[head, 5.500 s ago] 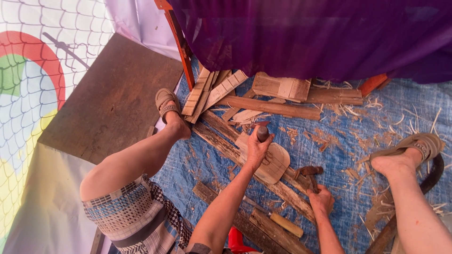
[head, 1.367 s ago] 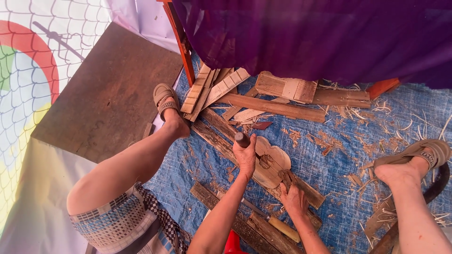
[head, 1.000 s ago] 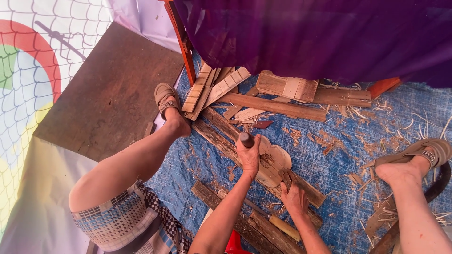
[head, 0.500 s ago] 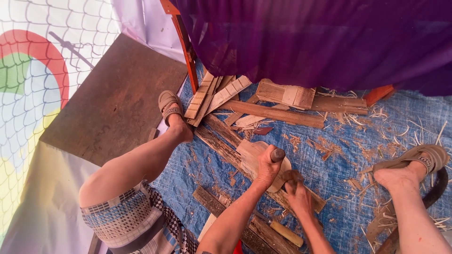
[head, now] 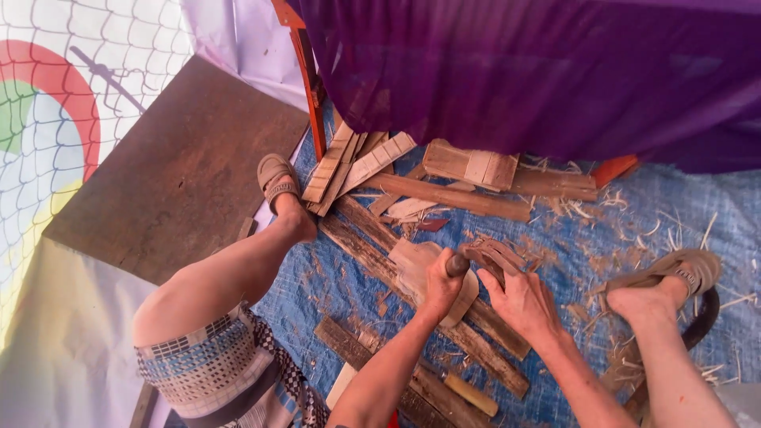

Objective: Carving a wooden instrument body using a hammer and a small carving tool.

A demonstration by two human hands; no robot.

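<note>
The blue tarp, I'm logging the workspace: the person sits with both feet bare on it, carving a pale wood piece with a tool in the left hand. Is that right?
Not quite. The feet are not bare: the head view shows a tan sandal on one foot and another sandal on the other. The rest holds: the left hand grips a tool handle over the pale wood piece on the blue tarp.

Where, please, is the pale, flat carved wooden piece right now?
The pale carved wooden piece lies mid-frame on a long plank, under the left hand, on the blue tarp.
</note>
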